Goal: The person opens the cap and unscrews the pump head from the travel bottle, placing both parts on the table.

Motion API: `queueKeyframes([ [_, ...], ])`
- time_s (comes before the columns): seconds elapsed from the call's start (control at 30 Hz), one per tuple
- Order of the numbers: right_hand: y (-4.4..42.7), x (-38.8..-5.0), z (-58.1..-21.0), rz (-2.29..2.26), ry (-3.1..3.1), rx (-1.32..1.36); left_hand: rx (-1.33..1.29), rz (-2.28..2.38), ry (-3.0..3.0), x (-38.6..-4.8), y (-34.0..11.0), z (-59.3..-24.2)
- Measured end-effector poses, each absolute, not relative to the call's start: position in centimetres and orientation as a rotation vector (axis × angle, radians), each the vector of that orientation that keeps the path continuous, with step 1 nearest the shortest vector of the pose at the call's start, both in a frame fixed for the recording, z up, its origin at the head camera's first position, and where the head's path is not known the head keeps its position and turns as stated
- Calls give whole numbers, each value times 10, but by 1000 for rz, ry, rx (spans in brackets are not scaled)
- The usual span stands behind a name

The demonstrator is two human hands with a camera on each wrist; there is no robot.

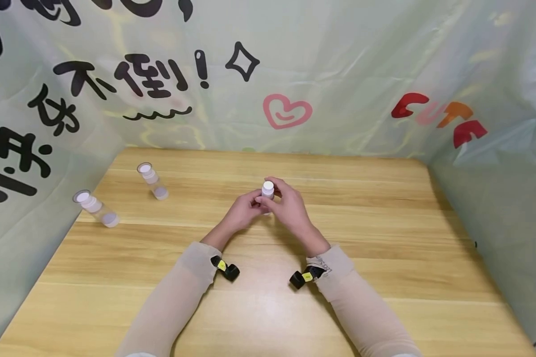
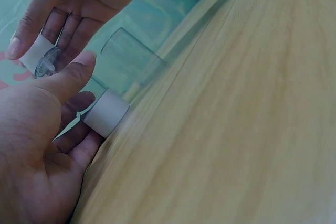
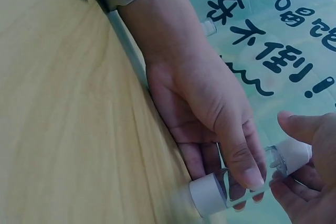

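Note:
Both hands are on a small clear bottle [image 1: 268, 190] with a white top and white base, upright near the table's middle. My left hand [image 1: 243, 211] holds its clear body, fingers curled round it just above the white base [image 2: 107, 114]. My right hand [image 1: 291, 206] has thumb and fingers about the white top [image 3: 291, 156]. Beneath the top, a clear collar shows in both wrist views. In the left wrist view, an empty-looking clear cap [image 2: 126, 56] stands on the table beyond the bottle; the hands hide it in the head view.
Two similar bottles [image 1: 153, 182] [image 1: 97, 210] with clear caps stand upright at the table's left side. The wooden table [image 1: 384, 218] is bounded at the back and sides by a printed pale green sheet [image 1: 348, 59].

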State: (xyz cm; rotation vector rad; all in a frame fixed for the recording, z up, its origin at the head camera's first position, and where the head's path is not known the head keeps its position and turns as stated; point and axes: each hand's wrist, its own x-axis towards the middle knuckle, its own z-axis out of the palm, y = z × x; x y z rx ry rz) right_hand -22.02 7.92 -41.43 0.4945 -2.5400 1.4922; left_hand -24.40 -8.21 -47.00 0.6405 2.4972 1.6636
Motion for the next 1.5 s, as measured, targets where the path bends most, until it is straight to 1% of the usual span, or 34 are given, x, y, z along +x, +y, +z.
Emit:
queueKeyframes([
  [0.33, 76, -213, -426, 1448, -2496, 449, 590, 1661, 2469, -239, -83, -472],
  [0.67, 77, -219, -425, 1414, -2490, 422, 621, 1673, 2476, -244, -82, -470],
  [0.97, 77, -219, -425, 1349, -2506, 461, 631, 1659, 2499, -244, -82, -471],
  [1.5, 81, -221, -425, 1452, -2535, 452, 669, 1626, 2504, -243, -82, -469],
])
